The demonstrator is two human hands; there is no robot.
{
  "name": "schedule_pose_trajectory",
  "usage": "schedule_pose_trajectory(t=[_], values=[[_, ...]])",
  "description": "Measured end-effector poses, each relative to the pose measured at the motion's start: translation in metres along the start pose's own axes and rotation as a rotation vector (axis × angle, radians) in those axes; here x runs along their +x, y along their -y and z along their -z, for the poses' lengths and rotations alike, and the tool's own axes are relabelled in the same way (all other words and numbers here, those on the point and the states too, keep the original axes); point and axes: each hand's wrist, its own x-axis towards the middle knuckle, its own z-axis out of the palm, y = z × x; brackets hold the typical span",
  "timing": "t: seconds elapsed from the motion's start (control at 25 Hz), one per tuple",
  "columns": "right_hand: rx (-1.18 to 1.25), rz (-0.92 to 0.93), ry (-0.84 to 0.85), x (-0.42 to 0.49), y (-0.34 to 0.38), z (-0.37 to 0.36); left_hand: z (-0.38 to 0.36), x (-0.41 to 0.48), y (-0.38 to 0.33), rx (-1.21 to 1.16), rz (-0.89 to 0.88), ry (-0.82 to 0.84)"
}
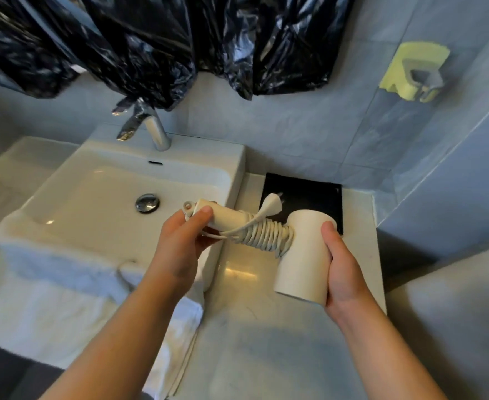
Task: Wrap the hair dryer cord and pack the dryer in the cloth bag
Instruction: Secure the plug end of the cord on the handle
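Dryer — left hand pinches handle wound in cord, right hand clasps barrel; mark on black bag perhaps lettering, unreadable.

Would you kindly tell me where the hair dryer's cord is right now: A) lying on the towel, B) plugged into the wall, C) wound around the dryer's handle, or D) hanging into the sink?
C, since the cord is coiled tightly around the handle of the hair dryer, between the left hand and the right hand, with the plug sticking up loose.
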Motion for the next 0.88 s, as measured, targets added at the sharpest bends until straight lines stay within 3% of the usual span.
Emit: schedule_pose_trajectory(t=[0.44, 0.88], values=[[-0.074, -0.101, 0.257, -0.007, -0.026, -0.11, 0.098, -0.034, -0.042, -0.114, -0.081, -0.318], [-0.277, -0.186, 0.295, -0.028, -0.12, -0.3, 0.309, -0.04, -0.074, -0.295, 0.076, -0.49]])
